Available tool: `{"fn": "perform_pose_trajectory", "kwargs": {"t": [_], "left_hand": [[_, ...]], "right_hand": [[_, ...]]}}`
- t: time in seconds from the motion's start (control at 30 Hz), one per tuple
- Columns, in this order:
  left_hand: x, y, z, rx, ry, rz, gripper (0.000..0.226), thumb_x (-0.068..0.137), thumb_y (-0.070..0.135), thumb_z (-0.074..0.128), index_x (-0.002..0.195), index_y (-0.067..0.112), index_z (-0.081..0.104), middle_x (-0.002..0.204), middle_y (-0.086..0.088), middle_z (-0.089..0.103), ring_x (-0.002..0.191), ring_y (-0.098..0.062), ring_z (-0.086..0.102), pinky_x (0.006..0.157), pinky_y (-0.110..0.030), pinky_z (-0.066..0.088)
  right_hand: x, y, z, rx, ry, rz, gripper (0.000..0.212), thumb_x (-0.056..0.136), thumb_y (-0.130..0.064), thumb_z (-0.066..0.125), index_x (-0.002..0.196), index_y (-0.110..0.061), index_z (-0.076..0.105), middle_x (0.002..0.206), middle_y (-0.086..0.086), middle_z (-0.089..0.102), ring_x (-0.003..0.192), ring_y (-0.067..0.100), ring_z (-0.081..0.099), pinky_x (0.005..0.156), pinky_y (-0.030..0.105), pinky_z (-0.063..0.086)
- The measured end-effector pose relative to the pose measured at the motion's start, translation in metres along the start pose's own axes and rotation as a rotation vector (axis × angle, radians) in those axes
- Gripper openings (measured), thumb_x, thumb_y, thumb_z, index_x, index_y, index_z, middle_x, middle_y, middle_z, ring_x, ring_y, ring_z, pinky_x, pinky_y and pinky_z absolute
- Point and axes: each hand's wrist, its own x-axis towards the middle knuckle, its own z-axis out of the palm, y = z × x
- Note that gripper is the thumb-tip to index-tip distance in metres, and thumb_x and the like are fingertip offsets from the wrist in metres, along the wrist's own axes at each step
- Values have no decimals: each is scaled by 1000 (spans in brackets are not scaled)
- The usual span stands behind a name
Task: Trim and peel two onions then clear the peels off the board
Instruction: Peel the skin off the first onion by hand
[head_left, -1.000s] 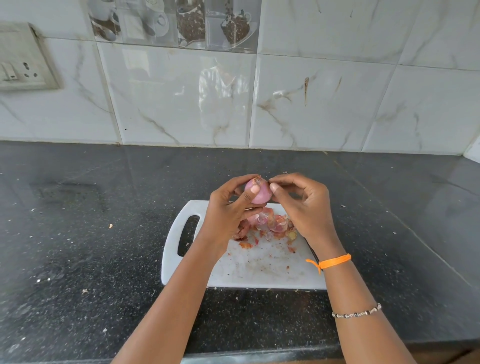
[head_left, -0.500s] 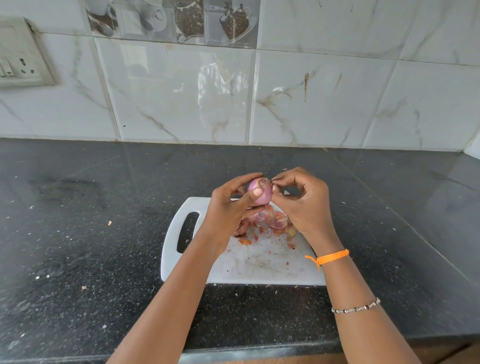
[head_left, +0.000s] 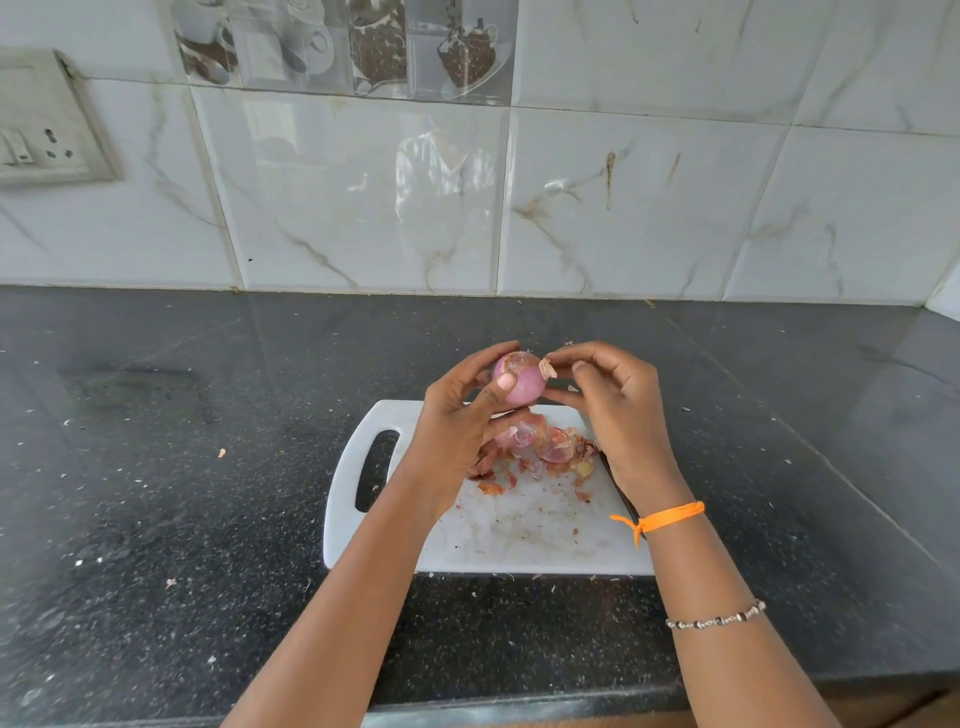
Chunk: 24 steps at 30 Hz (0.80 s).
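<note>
My left hand (head_left: 460, 421) grips a small pink onion (head_left: 522, 382) above the far edge of the white cutting board (head_left: 498, 535). My right hand (head_left: 613, 410) pinches a small scrap of dry peel (head_left: 547, 368) at the onion's upper right side. A heap of pink and brown peels (head_left: 540, 449) lies on the board below my hands. A dark knife handle (head_left: 618, 493) shows beside my right wrist, mostly hidden by it. No second onion is in view.
The board lies on a black speckled countertop (head_left: 156, 493) with small peel flecks scattered on it. A marble-tiled wall (head_left: 623, 208) stands behind, with a switch and socket plate (head_left: 41, 124) at the left. The counter's front edge (head_left: 519, 712) runs below my forearms.
My right hand has pulled a scrap of peel a little away from the onion to the right. The onion stays in my left hand above the board.
</note>
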Motion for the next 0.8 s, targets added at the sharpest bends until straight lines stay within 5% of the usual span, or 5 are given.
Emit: {"fn": "perform_pose_trajectory", "kwargs": {"t": [0.3,0.4,0.57,0.7,0.8], "left_hand": [[0,2,1,9,-13,-6,36,82,4,65,115,19,63,114,-11,64,94,-22,69,75,-26,57],[-1,3,2,-15,-53,-2,34,85,3,61,117,17,60,113,-9,65,90,-22,70,77,-28,57],[-1,0,4,-36,-109,-36,29,96,14,48,124,12,55,110,-7,67,91,-26,70,82,-32,57],[0,-1,3,-5,-72,-49,31,96,20,47,124,8,55,109,-11,66,89,-28,70,81,-32,58],[0,-2,2,11,-54,-44,33,95,22,50,123,8,57,110,-15,67,90,-28,69,81,-33,58]], "right_hand": [[1,10,0,-188,14,-139,9,81,-23,70,80,-16,65,81,2,65,85,26,66,74,52,56],[3,11,-3,-143,71,-86,8,85,-10,68,79,-9,62,80,10,65,83,32,67,71,47,59],[5,9,-4,-272,130,-76,20,79,0,70,72,-16,61,72,-2,64,68,11,64,65,29,53],[0,4,-1,-216,32,-150,9,86,-5,60,88,-10,67,86,2,69,86,18,66,78,33,55],[-5,0,4,-195,-11,-168,8,85,-8,66,92,-6,67,89,5,69,85,13,67,73,20,52]]}}
